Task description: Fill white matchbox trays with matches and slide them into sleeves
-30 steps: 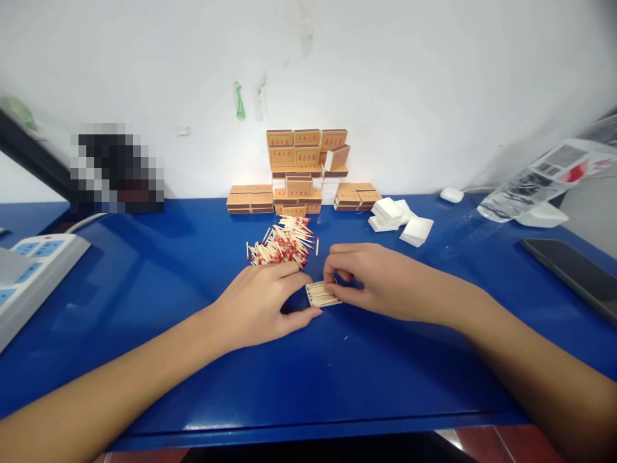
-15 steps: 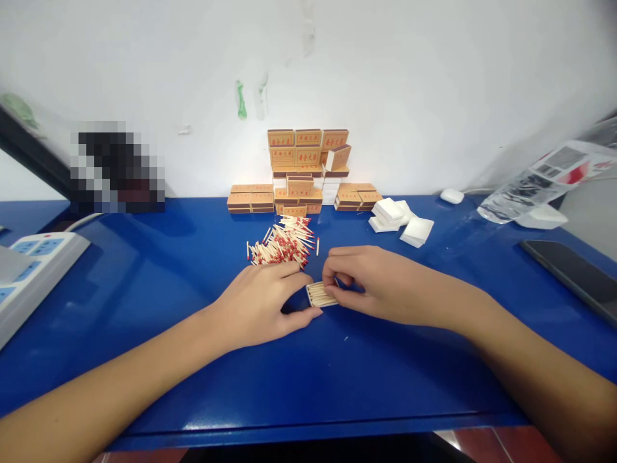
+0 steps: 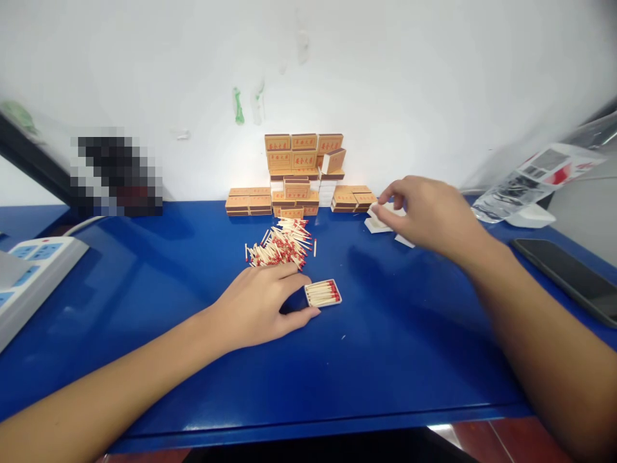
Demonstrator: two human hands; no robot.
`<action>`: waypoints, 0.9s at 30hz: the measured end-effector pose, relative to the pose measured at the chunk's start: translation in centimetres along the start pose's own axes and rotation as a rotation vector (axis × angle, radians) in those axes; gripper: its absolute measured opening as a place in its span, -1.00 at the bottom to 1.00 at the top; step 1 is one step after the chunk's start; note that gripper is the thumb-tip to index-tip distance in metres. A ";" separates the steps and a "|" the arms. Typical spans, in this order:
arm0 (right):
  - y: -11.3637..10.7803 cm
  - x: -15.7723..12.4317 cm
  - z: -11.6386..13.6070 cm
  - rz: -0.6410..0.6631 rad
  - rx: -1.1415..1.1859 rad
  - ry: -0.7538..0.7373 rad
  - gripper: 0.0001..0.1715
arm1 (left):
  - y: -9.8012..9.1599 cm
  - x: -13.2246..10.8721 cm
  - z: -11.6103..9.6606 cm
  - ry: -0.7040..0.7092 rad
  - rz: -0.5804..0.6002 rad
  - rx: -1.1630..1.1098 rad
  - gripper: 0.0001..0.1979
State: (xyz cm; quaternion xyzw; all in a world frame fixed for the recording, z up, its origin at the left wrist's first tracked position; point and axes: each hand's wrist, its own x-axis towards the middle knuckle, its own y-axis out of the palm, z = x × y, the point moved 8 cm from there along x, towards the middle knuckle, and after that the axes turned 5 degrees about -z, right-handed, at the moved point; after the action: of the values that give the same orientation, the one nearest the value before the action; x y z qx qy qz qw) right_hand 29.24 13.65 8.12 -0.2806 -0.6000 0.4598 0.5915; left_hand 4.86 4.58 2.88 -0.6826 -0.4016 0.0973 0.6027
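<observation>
A white matchbox tray, filled with red-tipped matches, lies on the blue table. My left hand rests at its left end, thumb and index finger bracketing the tray at the near and far corners. A loose heap of matches lies just beyond my left fingers. My right hand is held over the small white box-like pieces at the right. Its thumb and index finger are apart over them, and the hand partly hides the pieces. Between those fingers I see nothing held.
Orange matchboxes stand stacked against the wall, with lower stacks on either side. A power strip lies at the left, a phone at the right. Behind the phone is a clear plastic wrapper.
My right hand has left the tray and moved right and away from me to the white pieces. The red match heads in the tray now show. My left hand stays put.
</observation>
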 end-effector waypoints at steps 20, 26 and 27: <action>3.5 2.9 0.7 -0.038 -0.030 -0.177 -0.71 | 0.2 -0.2 0.6 -0.023 0.018 -0.015 -0.64; 7.6 7.0 1.4 0.189 -0.069 -0.250 -0.51 | 0.1 -0.1 0.9 -0.014 -0.005 0.023 -0.45; 7.7 7.4 1.3 0.192 -0.075 -0.241 -0.51 | -0.1 -0.1 1.0 -0.020 -0.014 0.016 -0.41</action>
State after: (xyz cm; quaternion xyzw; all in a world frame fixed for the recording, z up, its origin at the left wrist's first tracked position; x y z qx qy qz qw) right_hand 25.28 23.14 4.79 -0.3016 -0.6537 0.5218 0.4576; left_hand 4.19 5.23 2.66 -0.6738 -0.4115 0.1029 0.6050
